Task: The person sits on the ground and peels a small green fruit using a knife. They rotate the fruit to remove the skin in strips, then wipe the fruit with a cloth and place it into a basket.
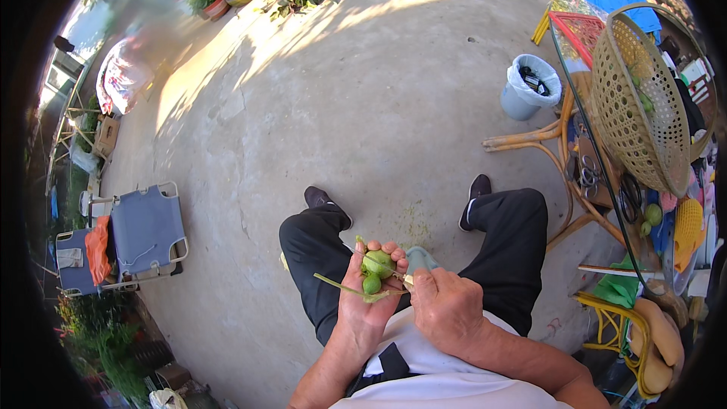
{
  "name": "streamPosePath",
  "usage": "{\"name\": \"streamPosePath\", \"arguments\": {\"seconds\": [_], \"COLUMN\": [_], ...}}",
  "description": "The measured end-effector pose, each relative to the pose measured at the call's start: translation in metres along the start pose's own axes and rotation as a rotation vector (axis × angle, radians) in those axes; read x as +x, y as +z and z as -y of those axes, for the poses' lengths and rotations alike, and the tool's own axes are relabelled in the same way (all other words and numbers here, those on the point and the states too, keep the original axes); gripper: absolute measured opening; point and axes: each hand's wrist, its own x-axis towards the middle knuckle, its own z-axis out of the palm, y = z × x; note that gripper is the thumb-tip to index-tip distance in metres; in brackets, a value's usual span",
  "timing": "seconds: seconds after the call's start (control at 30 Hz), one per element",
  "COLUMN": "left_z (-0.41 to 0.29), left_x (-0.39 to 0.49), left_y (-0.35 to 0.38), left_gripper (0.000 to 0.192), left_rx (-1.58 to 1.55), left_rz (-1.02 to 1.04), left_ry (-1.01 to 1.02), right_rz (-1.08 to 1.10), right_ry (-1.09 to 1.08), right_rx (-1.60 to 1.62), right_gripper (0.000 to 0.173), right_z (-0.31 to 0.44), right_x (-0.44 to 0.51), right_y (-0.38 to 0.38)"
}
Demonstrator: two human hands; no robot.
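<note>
My left hand (369, 309) lies palm up above my lap, its fingers curled around a small round green gourd (379, 264) with a smaller green bulb (371, 284) against it. A thin green stem (335, 282) sticks out to the left across that palm. My right hand (448, 301) is closed just to the right, gripping the pale end of something thin that reaches over to the gourd; whether it is a tool or a stem I cannot tell. Behind the hands a grey-green item (421, 259) shows between my thighs.
On the right, a glass-topped rattan table (573, 96) holds a tilted woven bamboo basket (619, 102). A lined waste bin (522, 103) stands beside it. Green scraps (417, 221) lie on the concrete between my feet. A blue folding chair (146, 227) stands at left; potted plants (216, 8) are at the top.
</note>
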Motion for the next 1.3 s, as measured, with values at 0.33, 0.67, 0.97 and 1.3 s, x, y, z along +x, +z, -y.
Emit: {"name": "streamPosePath", "arguments": {"seconds": [0.33,0.67,0.97,1.3], "left_z": [0.0,-0.003,-0.004,-0.004], "left_x": [0.0,0.002,0.003,0.006], "left_y": [-0.002,-0.009,-0.01,-0.01], "left_gripper": [0.024,0.027,0.026,0.027], "left_rx": [-0.011,-0.065,-0.037,-0.057], "left_rz": [0.026,0.009,0.03,0.051], "left_ry": [0.002,-0.011,0.0,-0.006], "right_rz": [0.031,-0.024,-0.016,-0.019], "right_ry": [-0.015,0.047,0.074,0.01], "right_rx": [-0.009,0.004,-0.002,0.0], "right_gripper": [0.018,0.013,0.014,0.014], "right_z": [0.003,-0.001,0.002,0.0], "right_x": [-0.004,-0.002,-0.002,-0.002], "right_y": [0.003,0.003,0.006,0.008]}}
